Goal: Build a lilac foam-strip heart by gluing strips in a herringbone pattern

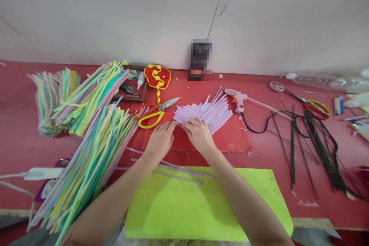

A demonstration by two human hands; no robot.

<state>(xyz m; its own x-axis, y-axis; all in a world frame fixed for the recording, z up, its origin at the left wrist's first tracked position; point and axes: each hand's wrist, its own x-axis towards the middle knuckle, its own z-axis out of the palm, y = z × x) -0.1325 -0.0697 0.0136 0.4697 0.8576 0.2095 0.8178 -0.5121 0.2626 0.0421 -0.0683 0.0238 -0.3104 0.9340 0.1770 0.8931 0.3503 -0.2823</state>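
Observation:
Lilac pipe cleaners lie side by side in a fan-shaped, feather-like piece on a red mat. My left hand is closed, its fingertips at the piece's lower left edge. Beside it my right hand bends over the lower middle, fingers pinched on the pipe cleaners. The exact spot between the fingertips is hidden. Scissors with red and yellow handles rest just left of the piece, blades pointing right. Under my forearms, several loose lilac stems stretch across a yellow-green sheet.
Bundles of coloured pipe cleaners fill the left side. A pink glue gun trails its black cord rightward. A red ornament with yellow trim sits behind. Farther right are dark green stems, more scissors and plastic bottles.

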